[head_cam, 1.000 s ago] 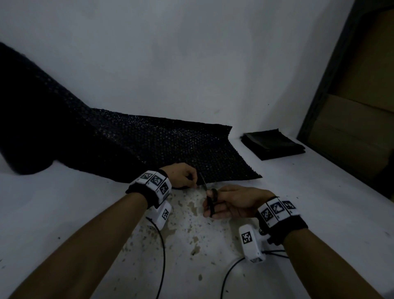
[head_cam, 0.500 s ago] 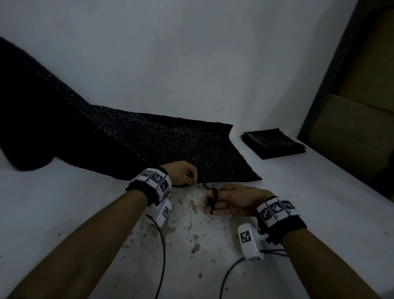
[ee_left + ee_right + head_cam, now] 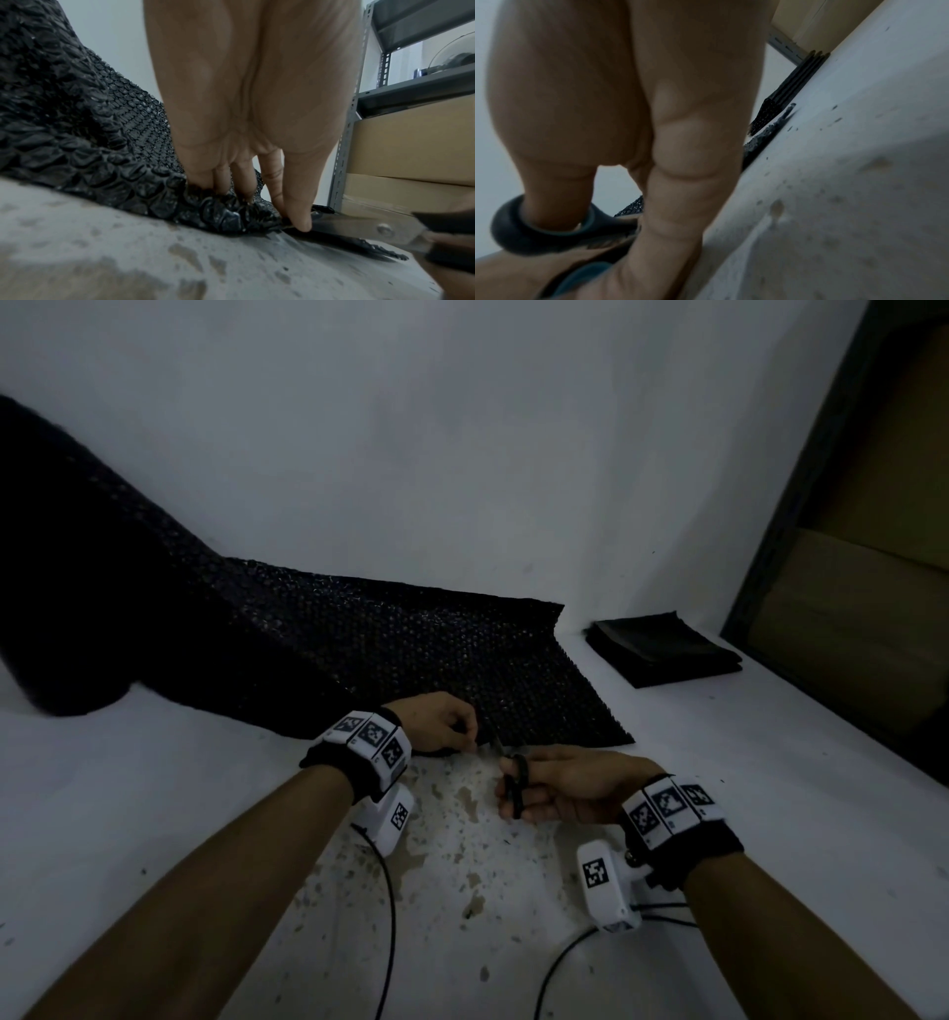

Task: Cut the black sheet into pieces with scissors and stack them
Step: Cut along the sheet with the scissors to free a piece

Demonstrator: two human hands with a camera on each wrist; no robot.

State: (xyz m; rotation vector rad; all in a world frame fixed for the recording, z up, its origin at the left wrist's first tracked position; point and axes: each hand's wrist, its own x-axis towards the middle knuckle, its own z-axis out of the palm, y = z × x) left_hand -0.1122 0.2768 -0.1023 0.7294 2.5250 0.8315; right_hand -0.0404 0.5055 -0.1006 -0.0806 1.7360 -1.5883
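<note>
White wall and a stained white bench (image 3: 462,891) fill my head view. On the bench lies the black sheet (image 3: 411,660), a bubbled roll unrolled from the far left toward the middle. My left hand (image 3: 436,724) pinches its near edge, fingers curled onto it. My right hand (image 3: 560,785) grips the scissors (image 3: 513,778), thumb and fingers through the dark loops, blades pointing at the sheet's edge just beside the left hand. A stack of cut black pieces (image 3: 662,652) sits well apart, far right, near a shelf with cardboard boxes (image 3: 847,629).

From the left wrist I see my fingertips (image 3: 300,221) pressing the crumpled sheet edge against the bench, the blades touching there.

From the right wrist, my thumb sits through a scissor loop; the stack shows beyond.
</note>
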